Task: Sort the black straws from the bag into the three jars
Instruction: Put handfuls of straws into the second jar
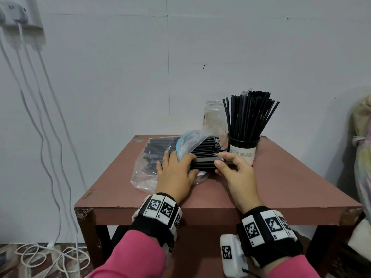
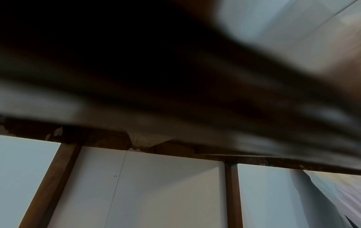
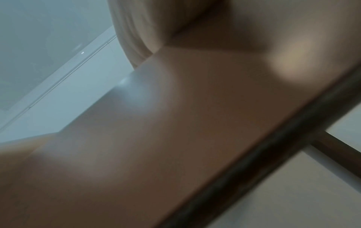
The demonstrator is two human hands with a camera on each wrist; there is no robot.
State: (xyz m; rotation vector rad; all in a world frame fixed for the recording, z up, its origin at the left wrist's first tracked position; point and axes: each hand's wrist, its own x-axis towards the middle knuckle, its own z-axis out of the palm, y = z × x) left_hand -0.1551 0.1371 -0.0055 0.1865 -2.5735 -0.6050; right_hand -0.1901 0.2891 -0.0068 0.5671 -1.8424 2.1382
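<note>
A clear plastic bag [image 1: 144, 173] full of black straws [image 1: 158, 147] lies on the brown table [image 1: 291, 183], its mouth facing right. My left hand [image 1: 176, 169] lies over the bag near its mouth, fingers spread on the plastic. My right hand [image 1: 230, 167] pinches a bundle of black straws [image 1: 204, 164] that sticks out of the bag's mouth. A jar [image 1: 244, 149] packed with upright black straws stands at the back right. An empty clear jar [image 1: 214, 119] stands behind it to the left. Both wrist views are blurred and show only the table's underside and edge.
The table stands against a white wall. White cables [image 1: 50, 137] hang down the wall on the left and coil on the floor. A bundle of cloth or bags [image 1: 363, 153] sits at the right edge, beside the table.
</note>
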